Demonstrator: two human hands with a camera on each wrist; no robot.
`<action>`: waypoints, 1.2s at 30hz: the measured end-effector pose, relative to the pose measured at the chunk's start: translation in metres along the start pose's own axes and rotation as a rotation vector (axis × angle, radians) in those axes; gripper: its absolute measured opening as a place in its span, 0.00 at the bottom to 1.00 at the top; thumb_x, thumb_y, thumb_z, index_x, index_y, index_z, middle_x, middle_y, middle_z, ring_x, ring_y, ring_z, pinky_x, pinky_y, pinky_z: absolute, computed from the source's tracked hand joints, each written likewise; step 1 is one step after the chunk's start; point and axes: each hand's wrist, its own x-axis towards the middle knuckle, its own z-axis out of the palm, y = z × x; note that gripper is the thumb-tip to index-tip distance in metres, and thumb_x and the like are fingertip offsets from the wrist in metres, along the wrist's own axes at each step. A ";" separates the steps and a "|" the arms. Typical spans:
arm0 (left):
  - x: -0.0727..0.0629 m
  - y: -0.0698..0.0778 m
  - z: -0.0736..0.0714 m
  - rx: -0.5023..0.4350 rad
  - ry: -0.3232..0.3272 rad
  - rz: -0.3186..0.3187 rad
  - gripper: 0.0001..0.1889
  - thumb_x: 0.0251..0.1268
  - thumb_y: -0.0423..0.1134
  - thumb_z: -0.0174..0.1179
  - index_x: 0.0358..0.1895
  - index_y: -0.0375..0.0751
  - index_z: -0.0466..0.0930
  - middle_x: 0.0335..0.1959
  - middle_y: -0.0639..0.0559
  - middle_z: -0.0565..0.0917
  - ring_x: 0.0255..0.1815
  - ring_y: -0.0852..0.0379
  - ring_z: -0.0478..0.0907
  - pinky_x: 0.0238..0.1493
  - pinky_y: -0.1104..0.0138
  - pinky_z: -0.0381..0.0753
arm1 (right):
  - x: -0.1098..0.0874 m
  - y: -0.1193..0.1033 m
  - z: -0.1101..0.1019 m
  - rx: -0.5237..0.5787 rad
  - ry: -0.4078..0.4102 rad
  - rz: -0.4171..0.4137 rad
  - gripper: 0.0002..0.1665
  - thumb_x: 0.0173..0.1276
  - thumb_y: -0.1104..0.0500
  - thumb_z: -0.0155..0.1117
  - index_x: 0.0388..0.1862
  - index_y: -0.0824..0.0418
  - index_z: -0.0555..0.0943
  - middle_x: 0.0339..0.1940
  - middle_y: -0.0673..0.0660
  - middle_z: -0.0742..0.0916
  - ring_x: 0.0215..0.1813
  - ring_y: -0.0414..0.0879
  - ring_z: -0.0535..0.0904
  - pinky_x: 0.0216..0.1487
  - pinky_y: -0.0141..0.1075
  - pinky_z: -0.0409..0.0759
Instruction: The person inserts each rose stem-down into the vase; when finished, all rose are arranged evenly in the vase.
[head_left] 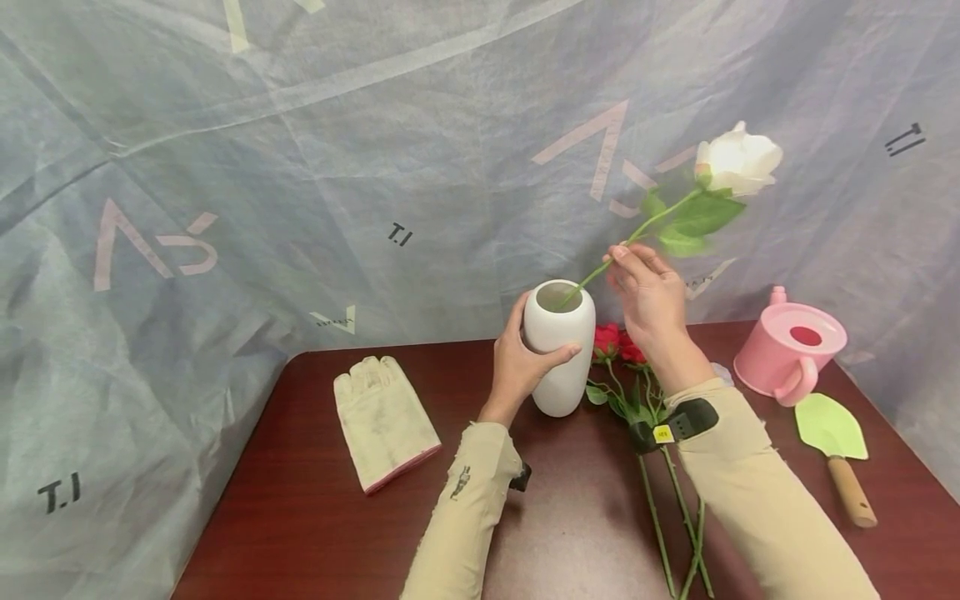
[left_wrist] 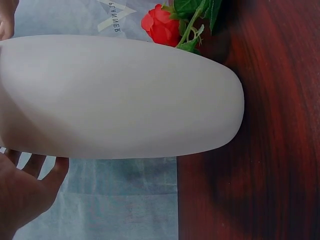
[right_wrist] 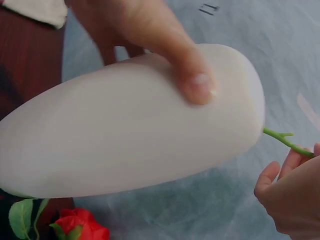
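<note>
A tall white vase [head_left: 558, 358] stands upright on the table, and my left hand [head_left: 519, 360] grips its upper body, thumb across the front. My right hand [head_left: 651, 292] pinches the green stem of a white rose [head_left: 738, 160], which slants up to the right. The stem's lower end is inside the vase mouth. In the right wrist view, the stem [right_wrist: 287, 141] runs from the vase rim to my right fingers. Several red roses [head_left: 632, 348] lie on the table under my right forearm, partly hidden by it.
On the left lies a pair of cream work gloves [head_left: 382, 423]. A pink watering can [head_left: 787, 348] stands at the right, with a green trowel [head_left: 834, 429] with a wooden handle in front of it. Grey sheeting [head_left: 300, 167] hangs behind the dark wooden table [head_left: 300, 517].
</note>
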 end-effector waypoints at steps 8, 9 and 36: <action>-0.001 0.000 0.001 -0.009 -0.009 0.003 0.48 0.37 0.54 0.76 0.67 0.72 0.58 0.54 0.67 0.75 0.47 0.65 0.75 0.43 0.64 0.76 | 0.000 0.004 -0.003 -0.066 0.003 0.002 0.04 0.59 0.69 0.66 0.30 0.62 0.80 0.33 0.55 0.86 0.39 0.45 0.82 0.43 0.34 0.77; -0.001 0.000 0.001 -0.008 -0.010 0.002 0.48 0.37 0.54 0.76 0.66 0.73 0.58 0.54 0.67 0.75 0.47 0.65 0.75 0.43 0.64 0.76 | 0.000 0.004 -0.003 -0.062 0.001 0.007 0.05 0.59 0.69 0.66 0.31 0.62 0.80 0.33 0.55 0.86 0.39 0.45 0.82 0.43 0.34 0.77; -0.003 0.000 -0.001 -0.003 -0.020 -0.024 0.50 0.39 0.53 0.75 0.70 0.60 0.57 0.57 0.63 0.73 0.49 0.62 0.75 0.42 0.64 0.77 | -0.002 0.038 -0.002 -0.636 0.043 0.017 0.06 0.57 0.61 0.70 0.35 0.57 0.84 0.36 0.49 0.84 0.42 0.43 0.75 0.36 0.30 0.70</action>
